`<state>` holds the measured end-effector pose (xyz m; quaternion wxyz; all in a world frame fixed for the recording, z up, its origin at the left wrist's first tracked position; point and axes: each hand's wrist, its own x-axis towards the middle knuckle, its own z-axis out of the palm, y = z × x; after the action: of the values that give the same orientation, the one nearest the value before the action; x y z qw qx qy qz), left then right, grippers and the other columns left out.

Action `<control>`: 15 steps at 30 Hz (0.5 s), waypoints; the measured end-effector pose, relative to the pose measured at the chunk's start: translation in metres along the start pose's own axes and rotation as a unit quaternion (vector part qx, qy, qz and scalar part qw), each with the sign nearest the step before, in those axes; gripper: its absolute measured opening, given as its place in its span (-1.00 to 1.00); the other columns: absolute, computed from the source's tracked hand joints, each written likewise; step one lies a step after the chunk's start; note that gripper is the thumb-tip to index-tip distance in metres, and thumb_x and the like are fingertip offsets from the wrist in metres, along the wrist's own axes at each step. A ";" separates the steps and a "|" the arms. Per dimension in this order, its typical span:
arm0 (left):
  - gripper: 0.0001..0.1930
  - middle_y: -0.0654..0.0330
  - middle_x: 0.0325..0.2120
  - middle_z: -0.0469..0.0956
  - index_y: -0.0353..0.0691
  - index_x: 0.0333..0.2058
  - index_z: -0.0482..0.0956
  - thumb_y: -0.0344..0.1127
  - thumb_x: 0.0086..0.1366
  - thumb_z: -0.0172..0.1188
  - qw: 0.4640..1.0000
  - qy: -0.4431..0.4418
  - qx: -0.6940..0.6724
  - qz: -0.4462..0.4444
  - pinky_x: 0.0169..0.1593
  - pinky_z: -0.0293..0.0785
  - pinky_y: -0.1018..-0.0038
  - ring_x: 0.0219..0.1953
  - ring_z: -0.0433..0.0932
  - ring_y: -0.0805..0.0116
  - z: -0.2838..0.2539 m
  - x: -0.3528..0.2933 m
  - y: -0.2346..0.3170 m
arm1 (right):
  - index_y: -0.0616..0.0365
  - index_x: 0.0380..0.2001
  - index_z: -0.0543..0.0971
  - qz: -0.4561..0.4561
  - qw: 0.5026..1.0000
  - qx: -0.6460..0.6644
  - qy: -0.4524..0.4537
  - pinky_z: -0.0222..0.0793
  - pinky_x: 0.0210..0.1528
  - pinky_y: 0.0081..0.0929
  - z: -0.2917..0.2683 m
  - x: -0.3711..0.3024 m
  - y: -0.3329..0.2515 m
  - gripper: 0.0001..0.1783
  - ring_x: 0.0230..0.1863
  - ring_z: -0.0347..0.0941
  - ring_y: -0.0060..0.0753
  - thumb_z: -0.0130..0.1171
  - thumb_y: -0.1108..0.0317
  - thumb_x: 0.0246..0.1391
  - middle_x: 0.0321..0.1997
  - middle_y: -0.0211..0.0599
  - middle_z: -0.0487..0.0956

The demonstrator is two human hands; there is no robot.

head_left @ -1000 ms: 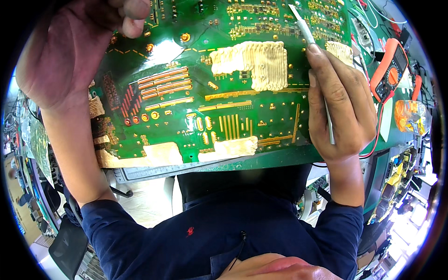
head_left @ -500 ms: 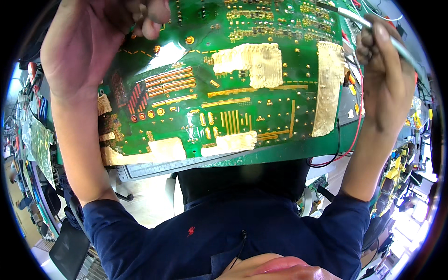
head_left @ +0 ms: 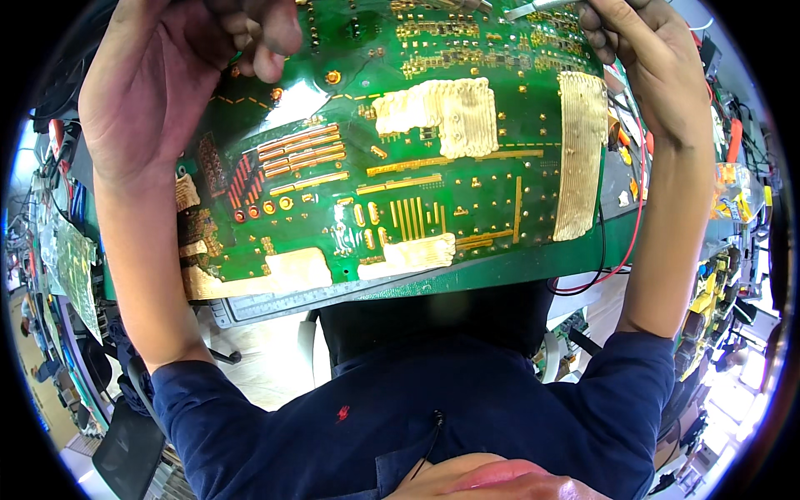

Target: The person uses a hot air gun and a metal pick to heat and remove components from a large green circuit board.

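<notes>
1 desk [head_left: 533, 265], green, showing as a strip under the near edge of the main item. 1 lg green circuit board [head_left: 483, 196] on it, filling the upper-mid view; far edge cut off.

2 hands, both bare. L hand [head_left: 158, 96]: palm twd camera, over the board's upper L corner, fingers half-curled & bunched, tips cut by frame edge; can't tell if it grips anything or touches the board. R hand [head_left: 654, 71]: at the board's upper R, thumb & fingers clamped on 1 thin tool [head_left: 537, 8].

1 ruler [head_left: 250, 308], grey, partly under the board's near L edge. 4 lg cream ridged patches on the board: long strip [head_left: 581, 158] at R, L-shaped patch [head_left: 467, 117] nr mid, 2 along the near edge, plus a few sm. ones at the L side. 2 wires, 1 red [head_left: 638, 229] & 1 blk [head_left: 602, 242], loop just R of the board.

Tool = pale shaft, tip over the gold component rows; contact w/ board unclear. 1 stack of copper bars [head_left: 302, 143], approx 5. 4 orange rings [head_left: 286, 202] in a row below.
</notes>
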<state>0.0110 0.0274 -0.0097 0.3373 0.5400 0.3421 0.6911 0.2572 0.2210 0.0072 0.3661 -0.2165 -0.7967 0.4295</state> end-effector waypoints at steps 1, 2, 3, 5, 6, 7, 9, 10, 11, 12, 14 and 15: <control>-0.17 -0.21 -0.35 0.64 -0.69 0.14 0.26 0.23 0.47 -0.15 1.000 0.001 0.003 0.000 -0.55 0.70 0.50 -0.58 0.69 0.30 -0.005 -0.001 0.001 | 0.33 -0.27 0.55 0.018 1.000 0.001 -0.008 0.32 -0.54 -0.70 -0.001 0.004 0.001 -0.74 -0.56 0.44 -0.63 0.23 0.28 0.25 -0.53 -0.38 0.55; -0.17 -0.21 -0.35 0.64 -0.69 0.14 0.26 0.23 0.47 -0.14 1.000 0.002 0.005 0.000 -0.56 0.70 0.50 -0.58 0.69 0.30 -0.006 -0.001 0.001 | 0.34 -0.27 0.55 0.036 0.999 0.002 -0.016 0.33 -0.53 -0.69 -0.002 0.010 0.001 -0.73 -0.55 0.44 -0.62 0.23 0.28 0.25 -0.53 -0.37 0.55; -0.17 -0.21 -0.35 0.64 -0.69 0.14 0.27 0.23 0.47 -0.14 1.000 0.002 0.007 0.000 -0.56 0.70 0.50 -0.58 0.69 0.30 -0.007 -0.004 0.002 | 0.34 -0.27 0.55 0.055 0.998 0.001 -0.024 0.34 -0.52 -0.68 -0.003 0.014 0.002 -0.72 -0.55 0.44 -0.62 0.24 0.28 0.25 -0.53 -0.37 0.55; -0.17 -0.21 -0.35 0.64 -0.69 0.14 0.27 0.23 0.47 -0.14 1.000 0.002 0.009 -0.001 -0.56 0.70 0.50 -0.58 0.69 0.30 -0.011 -0.003 0.000 | 0.33 -0.25 0.54 0.038 0.998 -0.011 -0.057 0.36 -0.49 -0.67 -0.002 0.015 0.000 -0.71 -0.53 0.45 -0.61 0.25 0.26 0.25 -0.53 -0.37 0.55; -0.17 -0.21 -0.35 0.65 -0.69 0.14 0.27 0.23 0.47 -0.14 1.000 0.000 0.009 0.000 -0.56 0.70 0.50 -0.58 0.69 0.30 -0.008 -0.003 0.000 | 0.32 -0.23 0.54 0.030 0.997 -0.019 -0.072 0.37 -0.48 -0.66 -0.003 0.016 -0.001 -0.71 -0.52 0.46 -0.61 0.25 0.25 0.24 -0.53 -0.38 0.55; -0.17 -0.21 -0.35 0.65 -0.69 0.14 0.27 0.23 0.47 -0.14 1.000 -0.002 0.009 0.000 -0.56 0.70 0.50 -0.58 0.69 0.30 -0.008 -0.003 -0.001 | 0.31 -0.22 0.54 0.034 0.997 -0.019 -0.071 0.37 -0.47 -0.66 -0.002 0.017 -0.003 -0.70 -0.51 0.46 -0.60 0.26 0.24 0.24 -0.52 -0.38 0.55; -0.17 -0.21 -0.35 0.65 -0.69 0.14 0.27 0.23 0.47 -0.14 1.000 -0.005 0.010 0.001 -0.56 0.70 0.50 -0.58 0.69 0.30 -0.009 -0.002 -0.002 | 0.29 -0.18 0.53 0.041 0.996 -0.019 -0.070 0.38 -0.46 -0.65 0.003 0.019 -0.008 -0.68 -0.50 0.46 -0.60 0.28 0.21 0.23 -0.50 -0.38 0.56; -0.17 -0.21 -0.35 0.65 -0.69 0.14 0.27 0.23 0.47 -0.14 1.000 -0.006 0.012 0.001 -0.56 0.70 0.50 -0.58 0.69 0.30 -0.010 -0.002 -0.002 | 0.27 -0.17 0.53 0.030 0.996 -0.033 -0.079 0.38 -0.46 -0.65 0.003 0.020 -0.009 -0.67 -0.49 0.46 -0.61 0.28 0.21 0.23 -0.49 -0.39 0.56; -0.17 -0.21 -0.35 0.65 -0.69 0.14 0.27 0.23 0.47 -0.14 1.000 -0.007 0.013 0.002 -0.56 0.70 0.50 -0.58 0.69 0.30 -0.010 -0.002 -0.002 | 0.26 -0.16 0.53 0.020 0.995 -0.048 -0.088 0.38 -0.46 -0.65 0.003 0.022 -0.009 -0.67 -0.49 0.46 -0.61 0.29 0.20 0.22 -0.48 -0.39 0.56; -0.17 -0.21 -0.35 0.65 -0.69 0.14 0.27 0.23 0.47 -0.14 1.000 -0.007 0.015 0.002 -0.56 0.70 0.50 -0.58 0.69 0.30 -0.011 -0.002 -0.001 | 0.25 -0.14 0.53 0.008 0.993 -0.062 -0.098 0.37 -0.46 -0.66 0.003 0.023 -0.010 -0.66 -0.48 0.46 -0.61 0.29 0.20 0.22 -0.47 -0.40 0.56; -0.17 -0.21 -0.35 0.65 -0.69 0.14 0.27 0.23 0.47 -0.14 1.000 -0.008 0.018 0.004 -0.56 0.70 0.50 -0.58 0.69 0.30 -0.015 -0.002 -0.001 | 0.25 -0.15 0.52 -0.004 0.993 -0.079 -0.091 0.37 -0.45 -0.66 0.003 0.022 -0.015 -0.67 -0.49 0.45 -0.62 0.29 0.21 0.22 -0.47 -0.40 0.56; -0.17 -0.21 -0.34 0.65 -0.69 0.14 0.27 0.23 0.47 -0.14 1.000 -0.007 0.019 0.004 -0.56 0.70 0.50 -0.58 0.69 0.30 -0.016 -0.003 -0.001 | 0.25 -0.16 0.52 -0.011 0.992 -0.087 -0.088 0.37 -0.44 -0.66 0.003 0.022 -0.016 -0.68 -0.49 0.45 -0.63 0.29 0.21 0.22 -0.46 -0.41 0.56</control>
<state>-0.0039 0.0241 -0.0147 0.3263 0.5526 0.3507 0.6820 0.2404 0.2251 0.0277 0.2788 -0.2004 -0.8623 0.3722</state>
